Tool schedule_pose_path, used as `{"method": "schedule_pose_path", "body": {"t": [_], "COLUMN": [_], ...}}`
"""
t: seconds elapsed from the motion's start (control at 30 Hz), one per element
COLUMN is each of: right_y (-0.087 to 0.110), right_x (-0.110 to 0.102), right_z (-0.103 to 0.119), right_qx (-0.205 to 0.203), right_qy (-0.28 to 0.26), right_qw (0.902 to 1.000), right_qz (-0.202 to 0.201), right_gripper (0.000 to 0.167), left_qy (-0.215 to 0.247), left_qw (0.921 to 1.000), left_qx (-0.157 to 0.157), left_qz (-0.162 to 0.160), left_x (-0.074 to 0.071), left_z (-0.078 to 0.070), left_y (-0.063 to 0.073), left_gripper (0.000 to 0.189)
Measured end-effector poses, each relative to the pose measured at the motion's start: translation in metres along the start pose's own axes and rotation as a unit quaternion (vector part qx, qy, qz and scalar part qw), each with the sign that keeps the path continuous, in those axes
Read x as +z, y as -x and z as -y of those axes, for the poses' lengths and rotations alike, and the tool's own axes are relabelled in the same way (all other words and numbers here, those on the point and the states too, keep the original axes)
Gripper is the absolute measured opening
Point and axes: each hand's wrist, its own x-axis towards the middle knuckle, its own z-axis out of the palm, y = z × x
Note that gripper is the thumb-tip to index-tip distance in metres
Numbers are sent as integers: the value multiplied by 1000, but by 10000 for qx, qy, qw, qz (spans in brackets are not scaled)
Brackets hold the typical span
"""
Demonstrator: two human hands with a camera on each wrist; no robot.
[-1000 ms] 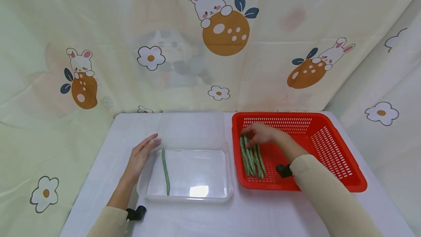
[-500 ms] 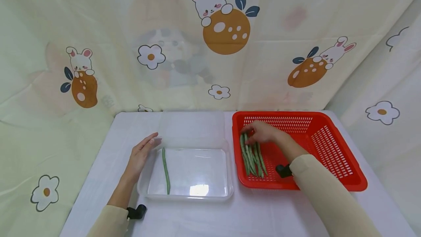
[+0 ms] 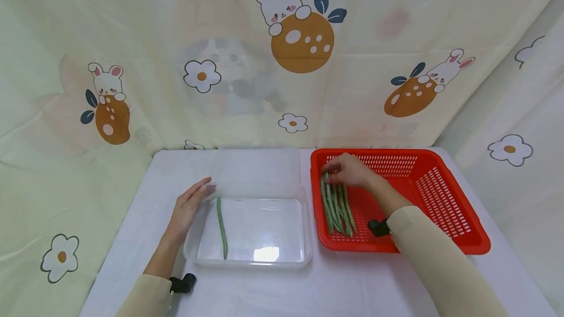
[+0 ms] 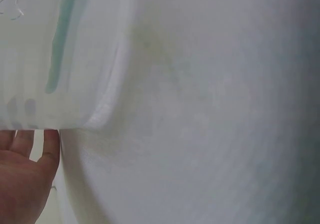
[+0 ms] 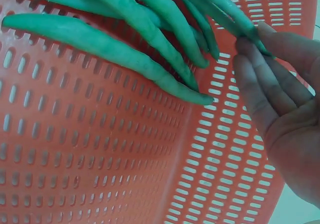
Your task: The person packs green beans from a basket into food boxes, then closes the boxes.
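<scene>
My right hand [image 3: 350,170] reaches into the red basket [image 3: 370,151], at the far end of a bunch of green beans [image 3: 337,209]. In the right wrist view, thumb and fingertips of the right hand [image 5: 290,89] pinch the tip of a green bean [image 5: 235,12]; other beans lie beside it on the slotted basket floor. My left hand [image 3: 187,209] rests with extended fingers against the left side of a clear plastic box [image 3: 246,264]. One green bean [image 3: 222,229] lies lengthwise in that box, near its left wall. The left wrist view shows the left hand [image 4: 25,179] at the box wall.
Box and basket stand side by side on a white-covered table [image 3: 255,292], with a narrow gap between them. Behind hangs a cream curtain [image 3: 246,131] printed with rabbits, fruit and flowers. More patterned cloth hangs at both sides.
My right hand has shifted slightly toward the basket's far wall, and the far ends of the beans have stirred under its fingers. The left hand and the box have stayed put.
</scene>
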Motion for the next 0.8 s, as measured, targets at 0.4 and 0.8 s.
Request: {"method": "schedule_pose_path", "body": {"t": [0.4,0.8], "right_y": [0,-1], "right_x": [-5,-16], "right_z": [10,40], "right_qx": [-493,-1123], "right_qy": [-736,-1276], "right_qw": [9933,9766], "right_qz": [-743,-1317], "right_gripper": [37,36], "left_qy": [-57,-52], "left_qw": [10000,10000], "left_qx": [-49,-37], "left_qz": [-23,-26], "left_x": [0,0], "left_z": [0,1], "left_y": [1,0], "left_gripper": [49,51]}}
